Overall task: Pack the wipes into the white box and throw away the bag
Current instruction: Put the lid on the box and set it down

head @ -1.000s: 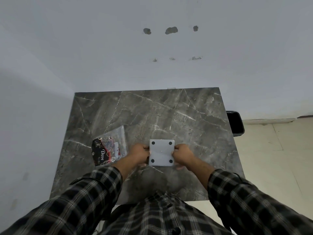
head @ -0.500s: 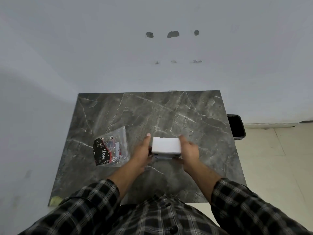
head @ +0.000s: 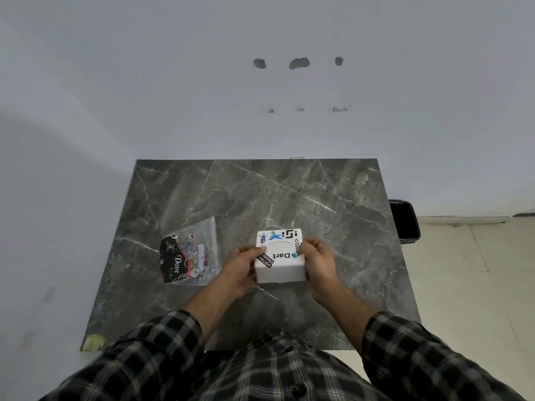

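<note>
The white box [head: 280,257], stickers on top, sits near the middle of the worktop [head: 289,195], toward its near edge. The left hand [head: 241,263] and right hand [head: 318,260] grasp its sides, fingers [head: 304,246] curled over the top. The clear bag [head: 189,254] lies beside it toward the left edge.

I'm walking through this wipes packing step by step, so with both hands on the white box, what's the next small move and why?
Probably lift the lid off. The left hand and right hand grip the white box by its sides, sticker face up and apparently closed. The bag of wipes lies unopened on the table beside the left hand, so the box needs opening first.
</note>
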